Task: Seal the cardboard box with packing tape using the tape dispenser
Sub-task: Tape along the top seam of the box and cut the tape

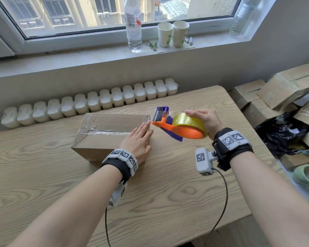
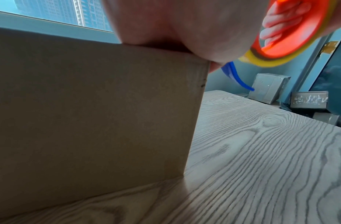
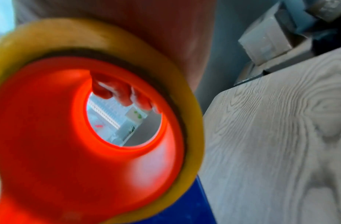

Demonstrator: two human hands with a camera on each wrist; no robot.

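A brown cardboard box (image 1: 103, 132) lies on the wooden table (image 1: 168, 193), with clear tape along its top seam and over its left end. My left hand (image 1: 138, 138) rests flat on the box's right end, fingers straight; its palm (image 2: 165, 30) meets the top edge of the box (image 2: 89, 113). My right hand (image 1: 205, 122) grips an orange tape dispenser (image 1: 182, 131) with a yellowish tape roll (image 1: 187, 120), held in the air just right of the box. Its purple cutter end (image 1: 161, 114) points at the box's far right corner. My fingers (image 3: 125, 94) curl through the orange core (image 3: 70, 151).
A white radiator (image 1: 96, 102) runs behind the table. On the windowsill stand a water bottle (image 1: 133, 24) and two paper cups (image 1: 173, 32). Taped boxes (image 1: 284, 88), a black bag (image 1: 282, 134) and a green tape roll (image 1: 307, 175) crowd the right side.
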